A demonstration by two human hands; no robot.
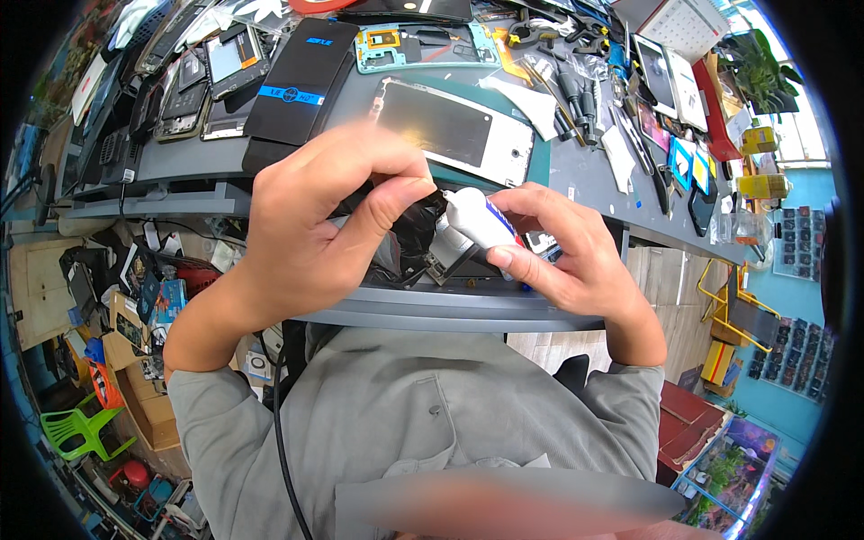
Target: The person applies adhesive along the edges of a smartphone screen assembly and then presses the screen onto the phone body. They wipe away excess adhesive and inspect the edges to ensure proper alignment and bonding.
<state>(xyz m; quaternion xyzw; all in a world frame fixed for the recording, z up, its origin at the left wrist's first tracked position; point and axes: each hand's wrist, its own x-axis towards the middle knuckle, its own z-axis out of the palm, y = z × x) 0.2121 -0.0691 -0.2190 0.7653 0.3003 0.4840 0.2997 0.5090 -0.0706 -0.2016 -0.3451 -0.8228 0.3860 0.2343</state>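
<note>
My right hand (576, 252) grips a white tube (472, 220) with a dark blue label, its narrow nozzle pointing up toward the left. Beside that tip, my left hand (315, 216) has thumb and index finger pinched together; whatever they hold is too small to make out. Both hands are over an open drawer (423, 301) holding black plastic (407, 232) and a metallic part, partly hidden by the tube. Just beyond, a white phone screen assembly (459, 130) lies on a green mat (540, 167).
The desk (673, 214) carries a black box (297, 76) with a blue band, disassembled phones (175, 106), a teal frame (427, 45), and several hand tools (576, 99) at the right. Low left are cardboard boxes (148, 400) and a green chair (76, 423); low right, a fish tank (729, 468).
</note>
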